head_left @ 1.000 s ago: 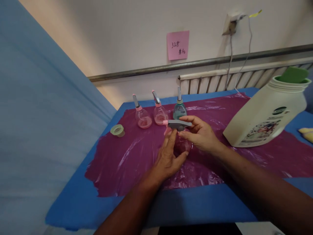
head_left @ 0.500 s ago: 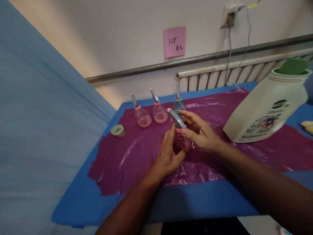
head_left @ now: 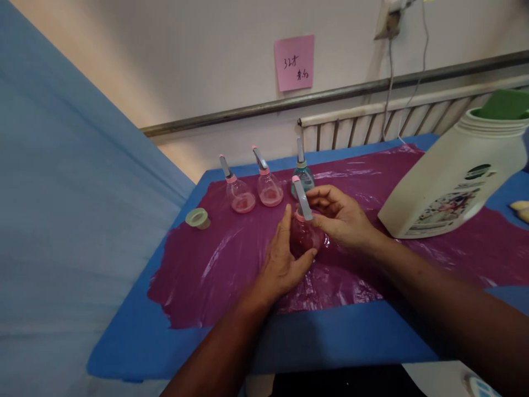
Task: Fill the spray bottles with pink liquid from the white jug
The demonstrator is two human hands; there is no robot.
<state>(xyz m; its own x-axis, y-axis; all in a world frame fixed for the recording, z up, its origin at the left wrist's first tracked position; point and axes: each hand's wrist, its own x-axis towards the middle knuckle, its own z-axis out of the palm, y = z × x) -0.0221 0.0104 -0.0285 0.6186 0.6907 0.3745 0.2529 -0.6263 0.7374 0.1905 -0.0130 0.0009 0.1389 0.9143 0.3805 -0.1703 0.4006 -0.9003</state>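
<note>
My left hand (head_left: 281,263) cups the round clear body of a small bottle (head_left: 303,236) that stands on the purple plastic sheet (head_left: 231,259). Its grey spout cap with a pink collar (head_left: 302,199) points up and slightly left. My right hand (head_left: 341,218) curls around the bottle's neck from the right, fingers at the pink collar. Behind stand two clear bottles with pink liquid (head_left: 238,194) (head_left: 268,188) and one teal bottle (head_left: 303,175), each with a grey spout.
A large white jug (head_left: 454,176) with a green funnel (head_left: 506,105) in its mouth stands at the right. A pale green cap (head_left: 197,218) lies at the left of the sheet. Blue cloth (head_left: 61,209) rises on the left; a radiator and pink note are behind.
The grey spout cap swung from lying sideways across the bottle's top to standing nearly upright on its neck. My right hand shifted from the cap down to the neck.
</note>
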